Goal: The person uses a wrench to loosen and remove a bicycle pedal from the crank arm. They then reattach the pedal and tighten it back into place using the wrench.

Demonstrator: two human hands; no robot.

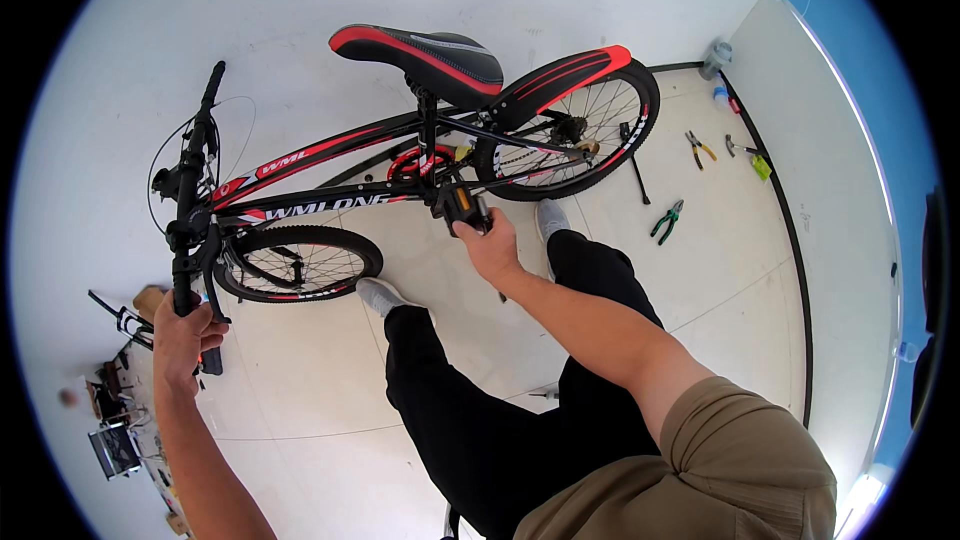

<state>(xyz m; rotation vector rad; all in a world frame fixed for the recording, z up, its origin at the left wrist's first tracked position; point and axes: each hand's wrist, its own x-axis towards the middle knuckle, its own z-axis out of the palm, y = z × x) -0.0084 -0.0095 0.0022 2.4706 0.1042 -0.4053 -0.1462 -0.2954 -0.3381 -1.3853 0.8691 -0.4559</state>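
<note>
A black and red bicycle (335,203) stands upright across in front of me, its handlebar (186,195) on the left and its rear wheel (563,187) on the right. My left hand (186,338) is wrapped around the near end of the handlebar, just below the brake lever (212,270). Lower on the frame, my right hand (492,248) has its fingers closed on a black pedal (459,206) with an amber reflector. The red chainring (415,166) shows behind the pedal, partly covered by the frame. Above sits the black and red saddle (425,62).
Yellow-handled pliers (702,148), green-handled pliers (667,223) and a hammer (741,146) lie on the floor right of the rear wheel. A grey bottle (716,58) stands in the corner. White walls border the back and right. Assorted items, including a black crate (116,450), line the left.
</note>
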